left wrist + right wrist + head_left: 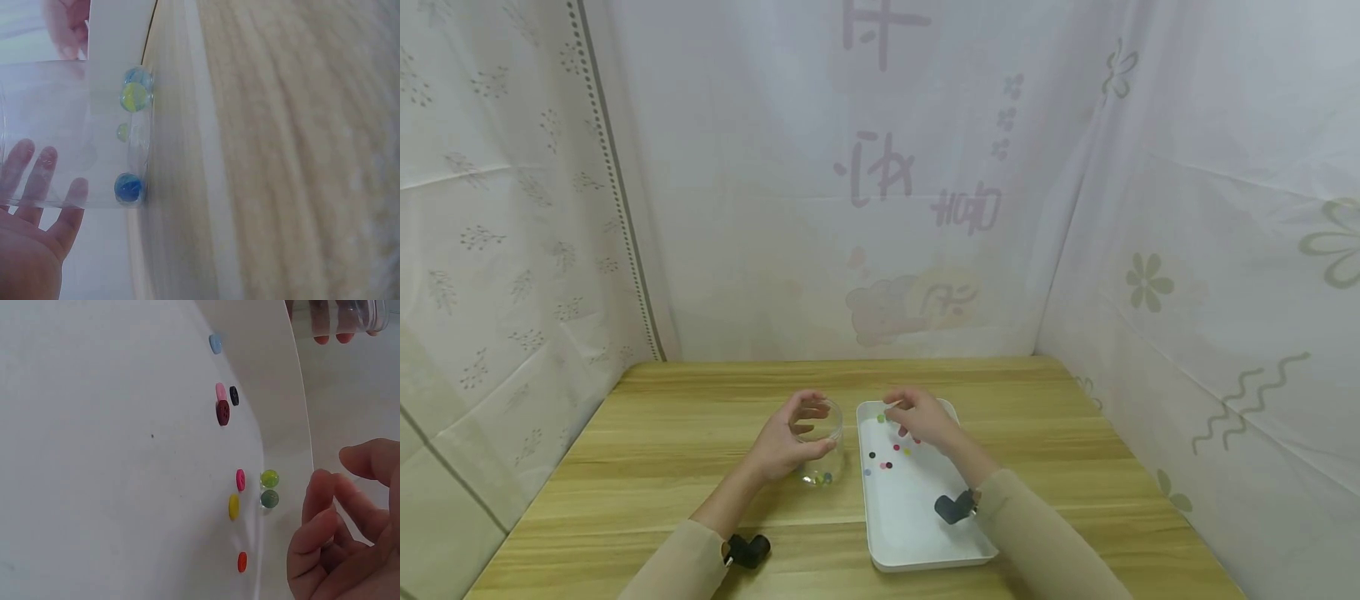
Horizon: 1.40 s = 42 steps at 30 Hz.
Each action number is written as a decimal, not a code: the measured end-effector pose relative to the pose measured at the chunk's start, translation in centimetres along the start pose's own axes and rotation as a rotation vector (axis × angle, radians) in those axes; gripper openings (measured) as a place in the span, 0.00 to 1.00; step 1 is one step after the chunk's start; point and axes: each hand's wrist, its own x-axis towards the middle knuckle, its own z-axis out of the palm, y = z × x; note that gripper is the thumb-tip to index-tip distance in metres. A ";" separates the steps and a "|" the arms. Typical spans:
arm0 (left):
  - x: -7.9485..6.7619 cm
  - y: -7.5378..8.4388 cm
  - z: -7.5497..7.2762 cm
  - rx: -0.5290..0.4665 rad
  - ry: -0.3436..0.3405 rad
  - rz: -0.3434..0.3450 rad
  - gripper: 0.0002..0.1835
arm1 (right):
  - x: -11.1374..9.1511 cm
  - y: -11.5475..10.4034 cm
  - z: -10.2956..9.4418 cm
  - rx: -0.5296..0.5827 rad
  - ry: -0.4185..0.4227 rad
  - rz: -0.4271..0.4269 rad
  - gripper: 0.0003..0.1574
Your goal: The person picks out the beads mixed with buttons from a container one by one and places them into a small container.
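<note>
My left hand (781, 443) holds a clear jar (56, 106) around its side as it stands upright on the table. Several glass marbles lie at its bottom, among them a dark blue marble (129, 187) and a yellow-streaked marble (134, 97). Over the far end of a white tray (917, 517) hovers my right hand (927, 417), fingers bent, thumb apart from them, nothing visible between. Near its fingertips, a lime green marble (270, 479) and a darker green marble (269, 499) sit against the tray wall.
Scattered buttons lie in the tray, including a yellow button (234, 506), a maroon button (223, 412) and a light blue button (215, 344). The tray stands right of the jar on a wooden table (700, 400). Patterned curtains (775, 208) enclose the table's back and sides.
</note>
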 end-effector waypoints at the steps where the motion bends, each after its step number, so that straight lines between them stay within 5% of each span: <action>1: 0.0 0.0 0.0 0.000 0.001 -0.001 0.41 | 0.0 0.0 0.1 -0.012 -0.001 0.015 0.20; 12: 0.1 -0.2 -0.1 0.007 -0.005 0.018 0.40 | 0.4 0.9 1.0 -0.066 0.011 0.122 0.22; 42: 0.1 0.1 0.1 -0.009 0.004 -0.028 0.43 | 0.9 0.9 2.7 -0.113 -0.061 0.015 0.16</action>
